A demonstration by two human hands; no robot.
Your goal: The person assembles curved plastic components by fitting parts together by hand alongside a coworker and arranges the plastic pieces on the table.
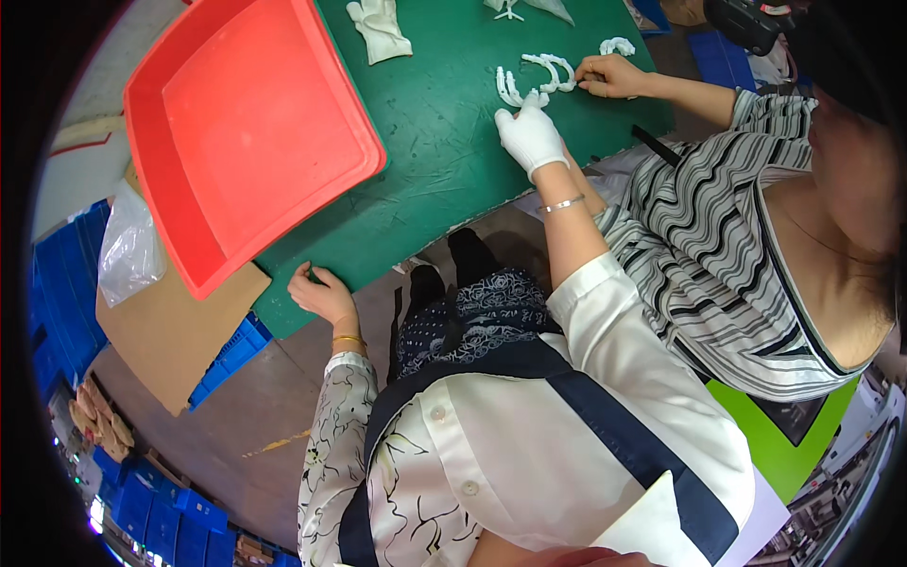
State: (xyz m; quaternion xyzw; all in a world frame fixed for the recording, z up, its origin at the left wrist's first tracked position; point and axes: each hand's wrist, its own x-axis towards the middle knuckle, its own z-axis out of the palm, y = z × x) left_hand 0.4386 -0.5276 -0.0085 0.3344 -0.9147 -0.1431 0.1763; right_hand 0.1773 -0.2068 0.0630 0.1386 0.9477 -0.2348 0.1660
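"Green tabletop [453,142]: contents?"
"Red tray [255,132]; white curved pieces [507,87] at gloved right hand [531,138], grip unclear."
"Left hand [325,295]?"
"Half-open at the edge, nothing visible held."
"Room?"
"Blue crates [162,524], lower left."

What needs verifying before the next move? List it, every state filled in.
1. Right hand gloved: ok, in a white fabric glove.
2. Left hand gloved: not ok; it is bare, at the edge of the green flat-topped table. A loose white glove lies farther up.
3. Right hand's grip on the white curved pieces: cannot tell; the fingertips' contact is unclear.
4. Co-worker's bare hand away from the pieces: not ok; it is right beside them.
5. Red rectangular plastic tray wholly over the table: not ok; its near corner juts past the edge.
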